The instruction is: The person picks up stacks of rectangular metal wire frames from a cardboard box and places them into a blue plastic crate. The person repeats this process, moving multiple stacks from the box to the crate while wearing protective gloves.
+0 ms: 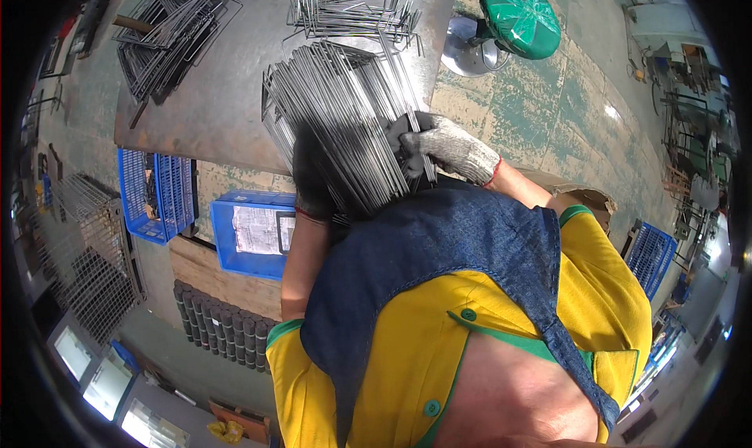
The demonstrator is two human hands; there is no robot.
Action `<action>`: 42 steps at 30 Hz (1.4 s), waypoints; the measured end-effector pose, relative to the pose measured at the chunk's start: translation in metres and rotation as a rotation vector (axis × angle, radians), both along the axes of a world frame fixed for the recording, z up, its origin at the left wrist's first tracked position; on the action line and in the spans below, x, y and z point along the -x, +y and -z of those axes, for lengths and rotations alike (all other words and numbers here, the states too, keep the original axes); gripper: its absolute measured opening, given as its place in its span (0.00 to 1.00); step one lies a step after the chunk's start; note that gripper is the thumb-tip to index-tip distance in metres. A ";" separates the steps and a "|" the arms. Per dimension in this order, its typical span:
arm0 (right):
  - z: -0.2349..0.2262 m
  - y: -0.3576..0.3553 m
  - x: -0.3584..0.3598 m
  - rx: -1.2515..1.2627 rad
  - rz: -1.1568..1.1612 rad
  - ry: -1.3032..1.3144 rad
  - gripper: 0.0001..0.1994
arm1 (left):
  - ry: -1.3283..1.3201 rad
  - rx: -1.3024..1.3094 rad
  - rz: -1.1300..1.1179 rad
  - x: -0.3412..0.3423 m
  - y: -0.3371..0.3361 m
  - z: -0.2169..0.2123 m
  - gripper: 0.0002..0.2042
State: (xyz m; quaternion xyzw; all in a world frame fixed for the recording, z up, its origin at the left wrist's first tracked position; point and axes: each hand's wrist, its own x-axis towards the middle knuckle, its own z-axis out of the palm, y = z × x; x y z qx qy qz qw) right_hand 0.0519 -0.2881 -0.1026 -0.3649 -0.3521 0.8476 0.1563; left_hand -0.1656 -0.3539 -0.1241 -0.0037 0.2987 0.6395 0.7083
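A thick stack of bent metal wire frames [337, 95] leans over the table's near edge, its lower end close to my apron. My left hand [315, 170], in a dark, dirty glove, is pressed against the stack's left side, with most of its fingers hidden behind the wires. On the other side my right hand [439, 144], in a grey knit glove with a red cuff edge, has its fingers curled round the wires at the stack's right edge.
More wire frames [356, 16] lie beyond the stack, and a darker heap [168, 37] sits at the table's [227, 64] far left. Blue crates [227, 248] stand below the near edge. A green-seated stool [521, 17] is at the right.
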 end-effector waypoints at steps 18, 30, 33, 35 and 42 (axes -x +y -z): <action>-0.025 0.001 0.008 -0.156 -0.157 -0.322 0.16 | 0.126 0.022 -0.028 0.000 -0.007 0.015 0.24; -0.006 0.003 -0.001 -0.131 -0.004 -0.199 0.14 | 0.031 0.009 -0.009 0.002 -0.005 0.017 0.22; -0.001 -0.001 0.000 -0.097 0.075 -0.131 0.13 | -0.025 -0.007 0.010 -0.002 -0.002 0.003 0.22; -0.014 -0.005 0.008 -0.138 0.038 -0.239 0.13 | 0.025 -0.015 0.012 0.002 -0.004 0.011 0.22; -0.030 -0.004 0.013 -0.210 -0.161 -0.466 0.16 | 0.099 0.016 -0.017 -0.002 -0.004 0.009 0.22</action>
